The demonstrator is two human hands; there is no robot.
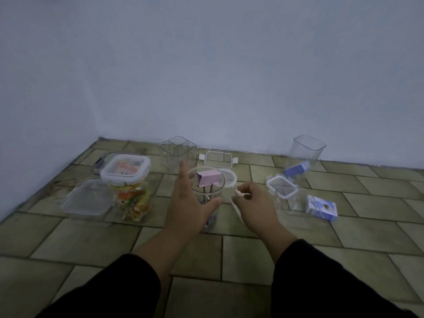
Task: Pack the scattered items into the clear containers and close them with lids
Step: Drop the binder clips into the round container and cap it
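A round clear container (206, 191) stands on the tiled floor at the centre, with a pink box (209, 179) sticking out of its open top. My left hand (190, 200) wraps around the container's left side, fingers spread. My right hand (254, 203) is just to its right, fingers pinched on a thin clear piece (237, 206). A round white-rimmed lid (230, 180) lies just behind the container. To the left stands a closed container (130, 191) full of colourful items under a white-rimmed square lid (125, 169).
A flat clear lid (88, 199) lies at far left. Empty square containers stand at the back (177, 149) and back right (306, 152). A blue box (296, 169), a white-rimmed lid (281, 187), a blue-and-white box (321, 206) and a clip-sided container (218, 158) are nearby.
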